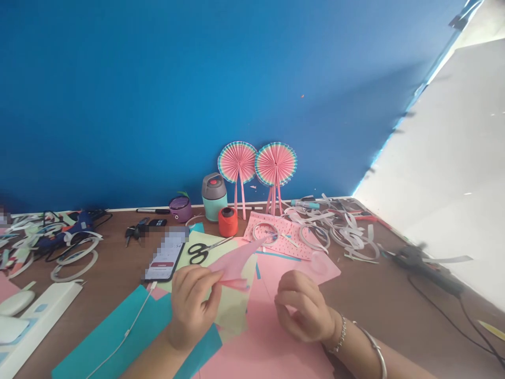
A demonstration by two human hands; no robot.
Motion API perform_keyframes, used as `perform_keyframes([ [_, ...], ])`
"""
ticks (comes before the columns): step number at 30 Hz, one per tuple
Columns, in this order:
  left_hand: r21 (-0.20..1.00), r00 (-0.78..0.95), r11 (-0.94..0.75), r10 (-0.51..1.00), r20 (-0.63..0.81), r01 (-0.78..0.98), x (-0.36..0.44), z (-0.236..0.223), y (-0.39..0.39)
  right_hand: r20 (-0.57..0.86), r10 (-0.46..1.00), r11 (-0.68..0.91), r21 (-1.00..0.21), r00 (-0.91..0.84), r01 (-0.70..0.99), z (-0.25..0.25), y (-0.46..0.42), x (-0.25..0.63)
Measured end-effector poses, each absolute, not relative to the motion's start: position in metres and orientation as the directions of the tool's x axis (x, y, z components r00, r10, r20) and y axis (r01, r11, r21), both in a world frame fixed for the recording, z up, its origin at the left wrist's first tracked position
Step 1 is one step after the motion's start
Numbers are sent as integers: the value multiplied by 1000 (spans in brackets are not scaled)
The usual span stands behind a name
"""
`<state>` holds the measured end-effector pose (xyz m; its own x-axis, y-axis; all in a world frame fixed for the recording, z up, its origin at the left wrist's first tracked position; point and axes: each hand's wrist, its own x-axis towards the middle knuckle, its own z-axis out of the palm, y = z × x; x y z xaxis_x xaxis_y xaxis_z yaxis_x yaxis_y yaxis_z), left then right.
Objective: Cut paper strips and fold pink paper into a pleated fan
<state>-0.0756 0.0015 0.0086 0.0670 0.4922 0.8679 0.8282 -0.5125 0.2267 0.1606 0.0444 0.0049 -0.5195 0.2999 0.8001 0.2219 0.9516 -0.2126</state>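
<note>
My left hand pinches a folded piece of pink paper between thumb and fingers; the paper tapers up to the right. Apart from it, my right hand is curled closed over the large pink sheet. Whatever its fingers may hold is hidden. A pale yellow sheet lies under the left hand, with black-handled scissors on it. Behind the hands, a white ring rests on a patterned pink sheet.
Two pleated pink fans lean against the blue wall. A mint flask, an orange-red container and a phone stand or lie behind the papers. Paper strips and a corded dark tool are right; a power strip is left.
</note>
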Motion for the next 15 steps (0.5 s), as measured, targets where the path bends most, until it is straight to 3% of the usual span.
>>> perform_keyframes([
  [2,133,164,-461,549,820,877,-71,10,3,813,237,953,-89,-532,290,4,40,160],
  [4,89,240,-458,609,756,885,-65,10,3,770,275,923,-44,-576,383,3,37,158],
  [10,56,379,-536,663,646,842,-52,-3,5,599,453,854,-79,-660,514,-3,45,152],
  [15,140,401,-501,805,437,854,-58,-9,10,432,576,810,-186,-694,556,-8,59,158],
])
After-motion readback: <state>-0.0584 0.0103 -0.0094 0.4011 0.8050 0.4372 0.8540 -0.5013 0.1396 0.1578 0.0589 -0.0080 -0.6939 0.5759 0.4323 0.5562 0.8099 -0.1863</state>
